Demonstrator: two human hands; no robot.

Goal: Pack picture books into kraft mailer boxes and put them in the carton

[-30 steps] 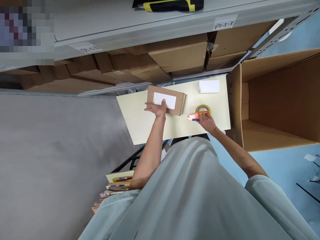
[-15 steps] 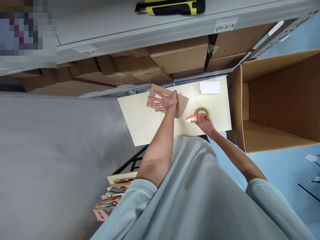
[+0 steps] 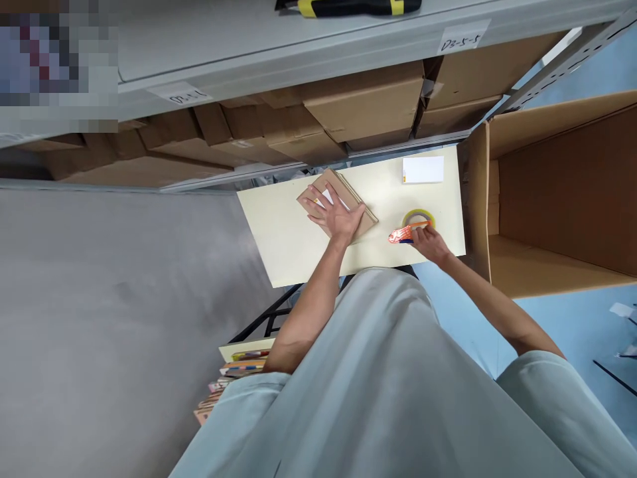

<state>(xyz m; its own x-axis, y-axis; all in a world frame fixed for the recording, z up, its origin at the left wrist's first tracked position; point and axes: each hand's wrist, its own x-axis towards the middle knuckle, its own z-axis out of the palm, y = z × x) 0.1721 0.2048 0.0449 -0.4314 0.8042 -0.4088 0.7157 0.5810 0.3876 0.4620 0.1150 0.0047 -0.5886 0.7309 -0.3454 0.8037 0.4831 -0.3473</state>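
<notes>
My left hand (image 3: 337,216) lies flat with spread fingers on a small brown cardboard box (image 3: 362,230), which sits at a slant on the cream table (image 3: 279,239). A white label (image 3: 326,197) shows between those fingers. Over to the right, my right hand (image 3: 428,243) is closed around an orange tape dispenser (image 3: 401,234) with a roll of yellowish tape (image 3: 411,216) on it. The dispenser is right of the box and apart from it. Part of its handle is hidden by my fingers.
A white label stack (image 3: 423,170) lies at the table's back right. Beside the table stands a large open carton (image 3: 562,192). Behind is a shelf (image 3: 308,63) of cardboard boxes, with a yellow-black utility knife (image 3: 363,7) on top. Books (image 3: 243,372) stand below left.
The box has turned on the table under my left hand, its edge now facing the upper right. My right hand and the tape dispenser have shifted right, away from the box.
</notes>
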